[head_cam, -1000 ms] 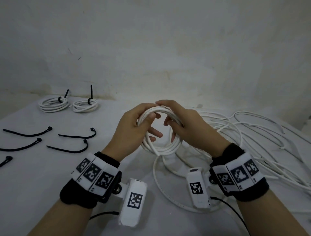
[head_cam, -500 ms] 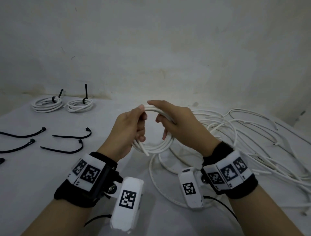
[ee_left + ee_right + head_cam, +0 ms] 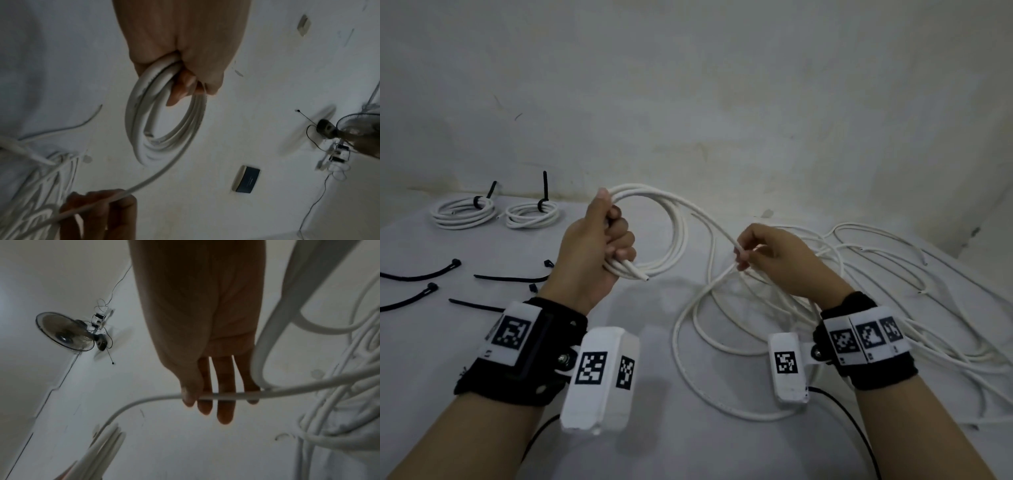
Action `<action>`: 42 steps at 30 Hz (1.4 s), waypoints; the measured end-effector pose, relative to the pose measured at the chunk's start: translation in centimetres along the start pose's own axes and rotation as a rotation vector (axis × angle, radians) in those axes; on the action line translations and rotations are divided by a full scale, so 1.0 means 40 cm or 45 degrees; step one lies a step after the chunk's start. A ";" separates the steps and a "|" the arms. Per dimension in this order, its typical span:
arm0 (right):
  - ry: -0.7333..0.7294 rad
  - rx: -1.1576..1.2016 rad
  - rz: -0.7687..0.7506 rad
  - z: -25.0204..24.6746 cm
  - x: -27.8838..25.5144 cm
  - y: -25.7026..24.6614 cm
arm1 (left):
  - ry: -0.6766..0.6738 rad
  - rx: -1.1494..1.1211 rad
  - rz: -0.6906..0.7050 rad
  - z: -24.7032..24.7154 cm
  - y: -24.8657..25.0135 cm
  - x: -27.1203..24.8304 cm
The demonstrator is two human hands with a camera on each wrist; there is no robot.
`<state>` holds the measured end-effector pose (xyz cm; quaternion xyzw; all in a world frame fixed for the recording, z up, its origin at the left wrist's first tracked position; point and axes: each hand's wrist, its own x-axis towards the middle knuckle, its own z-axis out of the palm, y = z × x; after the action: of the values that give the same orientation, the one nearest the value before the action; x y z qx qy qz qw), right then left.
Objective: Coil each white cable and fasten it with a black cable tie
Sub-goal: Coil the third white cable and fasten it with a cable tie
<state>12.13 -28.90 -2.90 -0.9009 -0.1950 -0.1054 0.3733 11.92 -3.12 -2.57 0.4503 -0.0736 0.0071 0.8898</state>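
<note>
A bare, makeshift workroom: a table [image 3: 448, 342] draped in pale cloth stands against a stained, scuffed plaster wall [image 3: 722, 102]. A caged fan [image 3: 65, 332] is mounted on the wall beside a tangle of exposed wiring [image 3: 100, 318], with a dark panel [image 3: 246, 181] fixed nearby. Loose white cables [image 3: 876, 274] and black ties [image 3: 421, 274] lie spread on the table.

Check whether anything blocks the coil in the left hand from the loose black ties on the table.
Nothing visible blocks it. The left hand grips the coil above bare table; the loose black ties lie just left. Only the strand pinched by the right hand tethers it.
</note>
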 end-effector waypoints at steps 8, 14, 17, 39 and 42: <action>0.508 0.265 -0.078 -0.009 0.035 0.013 | -0.146 0.109 0.005 0.031 -0.007 -0.019; 0.039 -0.149 -0.034 0.033 0.020 0.034 | -0.029 -0.048 0.079 -0.004 0.016 0.006; -0.023 -0.270 -0.017 0.036 0.021 0.039 | 0.021 -0.069 0.111 -0.016 0.012 0.014; 0.288 -0.061 -0.202 -0.012 0.148 -0.010 | 0.073 -0.135 0.167 -0.019 0.000 0.025; 0.196 -0.135 -0.163 -0.015 0.123 0.008 | 0.068 -0.162 0.164 -0.022 -0.003 0.030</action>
<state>16.66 -28.18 -1.04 -0.8943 -0.2168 -0.2080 0.3315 13.22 -2.55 -3.02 0.3869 -0.0789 0.0718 0.9159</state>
